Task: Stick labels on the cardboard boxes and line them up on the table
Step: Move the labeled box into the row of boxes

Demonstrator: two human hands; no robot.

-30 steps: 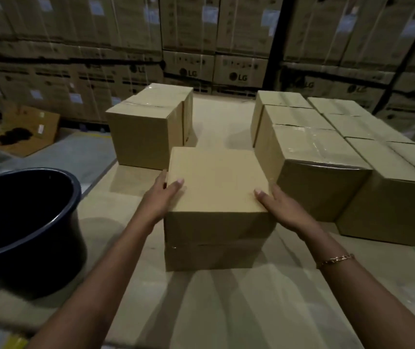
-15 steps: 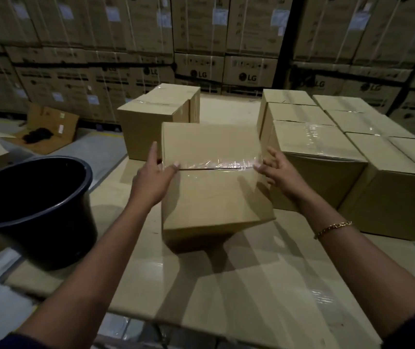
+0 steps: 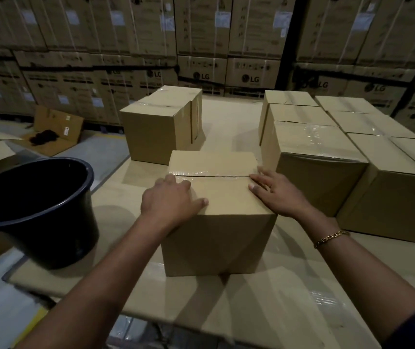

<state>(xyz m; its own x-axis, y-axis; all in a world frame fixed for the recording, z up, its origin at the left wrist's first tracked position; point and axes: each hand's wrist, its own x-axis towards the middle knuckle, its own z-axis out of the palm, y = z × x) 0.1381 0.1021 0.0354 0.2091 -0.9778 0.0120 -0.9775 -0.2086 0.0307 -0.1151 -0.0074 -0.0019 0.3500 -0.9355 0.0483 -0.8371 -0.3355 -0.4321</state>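
A plain cardboard box (image 3: 217, 244) stands upright in the middle of the cardboard-covered table (image 3: 264, 308), its clear-taped seam facing up. My left hand (image 3: 171, 199) rests on the top at the left edge, thumb stretched across the lid. My right hand (image 3: 278, 195) presses the top right edge with spread fingers; a gold bracelet is on that wrist. I see no label on this box. Two more boxes (image 3: 157, 132) stand behind it to the left. Several taped boxes (image 3: 323, 159) sit in rows to its right.
A large black bucket (image 3: 34, 212) sits at the table's left edge, close to my left forearm. Opened cardboard (image 3: 55, 131) lies on the floor at left. Stacked LG cartons (image 3: 202, 75) form a wall behind the table.
The box has been tipped over so that its taped seam faces up, and it now stands flat on the table. Both hands shifted from its sides onto its top edges.
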